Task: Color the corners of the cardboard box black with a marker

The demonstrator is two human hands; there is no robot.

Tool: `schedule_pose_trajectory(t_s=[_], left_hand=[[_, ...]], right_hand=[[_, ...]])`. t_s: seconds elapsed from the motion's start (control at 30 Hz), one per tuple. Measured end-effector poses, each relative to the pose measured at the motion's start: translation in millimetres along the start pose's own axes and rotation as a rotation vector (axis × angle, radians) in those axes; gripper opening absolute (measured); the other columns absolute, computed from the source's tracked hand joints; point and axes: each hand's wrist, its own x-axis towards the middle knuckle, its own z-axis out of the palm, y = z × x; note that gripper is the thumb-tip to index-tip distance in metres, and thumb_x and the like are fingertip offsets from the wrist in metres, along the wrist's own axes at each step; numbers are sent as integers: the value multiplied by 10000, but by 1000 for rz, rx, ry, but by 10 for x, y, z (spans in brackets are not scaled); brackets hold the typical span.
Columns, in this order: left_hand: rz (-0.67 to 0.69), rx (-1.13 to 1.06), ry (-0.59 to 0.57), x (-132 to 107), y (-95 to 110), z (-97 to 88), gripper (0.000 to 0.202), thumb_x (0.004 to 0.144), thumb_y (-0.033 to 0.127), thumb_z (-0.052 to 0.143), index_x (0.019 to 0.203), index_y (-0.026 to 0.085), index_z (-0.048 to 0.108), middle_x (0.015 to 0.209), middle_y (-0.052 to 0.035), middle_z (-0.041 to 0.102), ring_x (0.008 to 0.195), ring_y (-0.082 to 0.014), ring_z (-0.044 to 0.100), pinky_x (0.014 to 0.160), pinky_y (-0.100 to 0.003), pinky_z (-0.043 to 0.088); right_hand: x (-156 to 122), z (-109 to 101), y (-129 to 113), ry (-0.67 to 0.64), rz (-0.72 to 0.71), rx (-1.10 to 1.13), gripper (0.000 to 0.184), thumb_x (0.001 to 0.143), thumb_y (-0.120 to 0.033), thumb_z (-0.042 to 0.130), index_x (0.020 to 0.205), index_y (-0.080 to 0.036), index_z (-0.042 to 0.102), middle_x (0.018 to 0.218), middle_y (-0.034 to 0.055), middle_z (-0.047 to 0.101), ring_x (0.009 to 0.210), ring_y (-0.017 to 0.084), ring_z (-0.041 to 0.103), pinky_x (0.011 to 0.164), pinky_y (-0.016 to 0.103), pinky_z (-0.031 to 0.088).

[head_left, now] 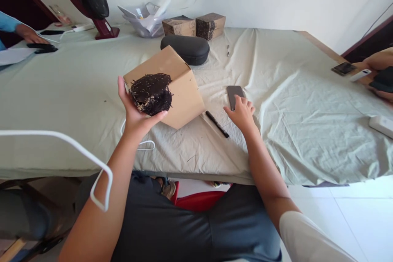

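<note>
My left hand (pixel 135 114) holds up a brown cardboard box (pixel 181 86), tilted, with a black scribbled patch (pixel 152 93) on the face toward me; my fingers and thumb wrap its lower left corner. My right hand (pixel 242 112) rests on the cloth-covered table (pixel 76 102), fingertips touching a dark phone (pixel 235 95) lying flat. Its fingers are slightly spread and hold nothing. A black pen (pixel 217 124) lies on the cloth between the box and my right hand.
Behind lie a black glasses case (pixel 186 49), two more marked boxes (pixel 193 26), a plastic bag (pixel 147 18) and a fan base (pixel 106 30). Other people's hands show at the far left (pixel 30 35) and far right (pixel 380 65). A white cable (pixel 76 147) crosses near me.
</note>
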Motion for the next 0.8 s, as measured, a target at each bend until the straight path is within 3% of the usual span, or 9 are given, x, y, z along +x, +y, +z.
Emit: schedule_pose_trajectory(t_s=[0.1, 0.2, 0.3, 0.4, 0.53, 0.63, 0.7, 0.77, 0.8], left_hand=[[-119, -20, -42, -38, 18, 29, 1429, 639, 432, 1029, 1702, 434, 74, 1745, -112, 307, 1587, -379, 456, 1255, -596, 521], [-191, -16, -63, -66, 20, 68, 1451, 637, 351, 1017, 1714, 412, 46, 1730, -146, 292, 1529, -391, 515, 1195, -585, 574], [-193, -30, -54, -74, 1, 98, 1434, 634, 316, 1004, 1715, 397, 66, 1723, -161, 291, 1547, -404, 481, 1184, -603, 573], [-180, -44, -36, -73, -54, 118, 1426, 623, 337, 1004, 1717, 388, 91, 1733, -174, 268, 1566, -423, 441, 1153, -605, 591], [-148, -39, -50, -59, -150, 142, 1447, 603, 424, 1016, 1726, 370, 104, 1713, -197, 264, 1530, -439, 461, 1081, -572, 636], [-104, -37, -111, -37, -182, 144, 1444, 600, 491, 1017, 1727, 376, 121, 1717, -195, 237, 1552, -453, 408, 1037, -533, 655], [-107, -53, -162, -27, -168, 134, 1454, 604, 519, 1017, 1732, 380, 109, 1715, -195, 237, 1550, -455, 402, 1030, -530, 653], [-116, -66, -216, -30, -130, 124, 1459, 614, 535, 1012, 1737, 380, 94, 1705, -196, 263, 1534, -449, 420, 1038, -541, 642], [-112, -65, -242, -36, -107, 121, 1447, 626, 537, 1007, 1739, 379, 95, 1701, -193, 277, 1533, -444, 423, 1050, -544, 633]], right_hand=[[212, 180, 54, 61, 212, -41, 854, 978, -458, 675, 1650, -40, 354, 1605, 329, 458, 1469, 504, 408, 1192, 613, 286], [421, 237, 66, 116, 265, 30, 784, 940, -383, 711, 1589, -49, 424, 1548, 325, 495, 1451, 466, 428, 1186, 579, 295], [562, 144, 50, 155, 365, 349, 894, 710, -239, 879, 1493, -57, 487, 1500, 313, 523, 1471, 454, 414, 1198, 561, 321], [538, 15, 8, 129, 378, 677, 710, 607, -162, 876, 1262, -101, 607, 1361, 252, 640, 1399, 414, 517, 1137, 514, 445], [160, -101, -162, 39, 254, 964, 341, 785, -350, 750, 1057, -182, 633, 1058, 129, 755, 1112, 326, 722, 926, 457, 610], [-353, -258, -385, -34, 94, 1240, 357, 876, -441, 646, 1181, -259, 606, 1114, 65, 783, 1028, 268, 778, 858, 454, 657], [-741, -424, -561, -169, -132, 1706, 472, 857, -337, 703, 1315, -309, 594, 1252, 62, 780, 1105, 283, 781, 901, 519, 658], [-1106, -593, -744, -302, -201, 1883, 466, 921, -318, 687, 1379, -316, 600, 1291, 73, 783, 1043, 258, 792, 866, 498, 677], [-1267, -661, -834, -379, -201, 1934, 434, 969, -413, 666, 1380, -285, 615, 1301, 104, 783, 977, 254, 795, 812, 482, 689]])
